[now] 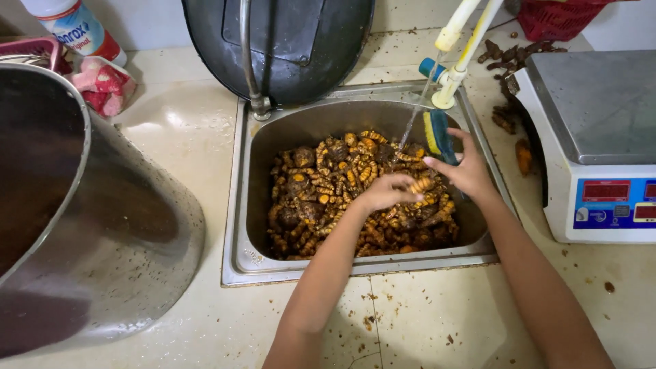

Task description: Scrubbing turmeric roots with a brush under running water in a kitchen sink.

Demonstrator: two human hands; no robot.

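A steel sink (240,205) set into the counter (184,130) is heaped with orange-brown roots (328,184), knobbly and muddy, filling most of the basin. A thin stream of water (413,119) falls from a yellow-white tap (459,41) at the back right corner onto the pile.

The left hand (384,193) hovers over the middle of the heap, its fingers closed around one root piece (421,184) held under the stream. The right hand (466,171) is just beside it, fingers curled around a blue and yellow brush (437,133) whose head points up toward the tap; brush and root piece are close, and I cannot tell whether they touch.

Judging by the pile, the washing looks far from done: nearly every root in the sink looks dirty, dark soil shows between them, and only the one piece is in hand. No cleaned batch shows anywhere.

To the left, a big steel pot (130,225) stands on the counter; its inside is dark and its contents are not clear. On the right sits a scale (601,109) with a bare steel platform, and a few loose roots (509,82) lie beside it. A red basket (557,17) stands at the top right, its contents hidden. A dark pan (287,41) leans behind the sink, and a bottle (72,27) with a crumpled cloth (102,82) sits at top left.
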